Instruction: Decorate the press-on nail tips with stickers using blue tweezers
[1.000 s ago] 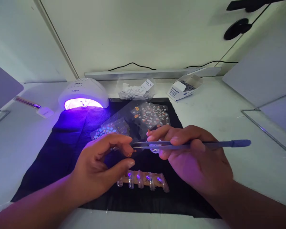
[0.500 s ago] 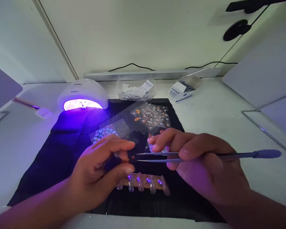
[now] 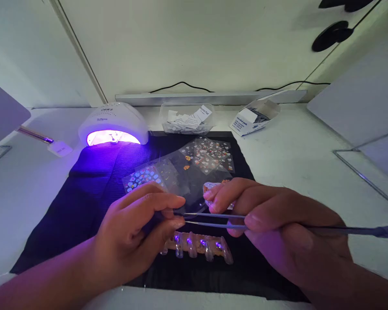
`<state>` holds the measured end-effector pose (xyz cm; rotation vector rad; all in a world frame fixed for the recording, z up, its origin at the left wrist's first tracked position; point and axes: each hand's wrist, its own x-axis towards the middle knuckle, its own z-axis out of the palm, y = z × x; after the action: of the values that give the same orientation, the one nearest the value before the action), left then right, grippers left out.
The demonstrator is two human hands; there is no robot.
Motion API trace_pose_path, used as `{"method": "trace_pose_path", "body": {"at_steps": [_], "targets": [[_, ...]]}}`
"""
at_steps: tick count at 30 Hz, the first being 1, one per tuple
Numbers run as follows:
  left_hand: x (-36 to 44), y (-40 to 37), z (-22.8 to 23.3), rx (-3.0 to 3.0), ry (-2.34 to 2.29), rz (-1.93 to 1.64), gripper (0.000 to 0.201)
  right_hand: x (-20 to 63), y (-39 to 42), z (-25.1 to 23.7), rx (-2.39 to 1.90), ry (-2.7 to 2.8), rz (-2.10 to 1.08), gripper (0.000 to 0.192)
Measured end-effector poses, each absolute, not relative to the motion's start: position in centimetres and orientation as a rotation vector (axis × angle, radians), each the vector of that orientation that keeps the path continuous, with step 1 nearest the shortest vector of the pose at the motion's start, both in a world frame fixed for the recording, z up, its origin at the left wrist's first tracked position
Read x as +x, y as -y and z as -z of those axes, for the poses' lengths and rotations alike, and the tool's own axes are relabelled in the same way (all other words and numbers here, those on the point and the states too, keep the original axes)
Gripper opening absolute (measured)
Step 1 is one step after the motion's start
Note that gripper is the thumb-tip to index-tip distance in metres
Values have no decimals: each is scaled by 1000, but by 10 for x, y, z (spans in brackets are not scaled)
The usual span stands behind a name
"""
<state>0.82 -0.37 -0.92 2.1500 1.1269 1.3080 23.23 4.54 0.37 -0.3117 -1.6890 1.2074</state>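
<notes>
My right hand (image 3: 278, 219) grips a pair of tweezers (image 3: 213, 219), their two thin arms parted and pointing left. The tips reach the gap between the thumb and forefinger of my left hand (image 3: 139, 224), which is closed in a pinch. Whatever lies in that pinch is too small and hidden to make out. Below the tweezers a row of several clear nail tips (image 3: 190, 246) with shiny spots lies on a tan strip. A glittery, whitish piece (image 3: 210, 189) shows behind my right fingertips, partly hidden.
Sticker sheets (image 3: 213, 154) lie on a black cloth (image 3: 93, 185). A lit nail lamp (image 3: 113, 120) stands back left. A clear tub (image 3: 187, 120) of alcohol pads and an open alcohol pad box (image 3: 252, 120) stand behind. A metal stand (image 3: 368, 183) is at right.
The tweezers' tips have moved left, into the gap between my left fingertips. A small orange bit seen there earlier is now out of sight. The view has shifted slightly.
</notes>
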Motion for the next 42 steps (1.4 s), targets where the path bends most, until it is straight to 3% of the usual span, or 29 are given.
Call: {"method": "trace_pose_path", "body": {"at_steps": [42], "targets": [[9,4,-5,2194,-1088,-1281,13,234,-41,-5,-372,1715,-1174,26]]}}
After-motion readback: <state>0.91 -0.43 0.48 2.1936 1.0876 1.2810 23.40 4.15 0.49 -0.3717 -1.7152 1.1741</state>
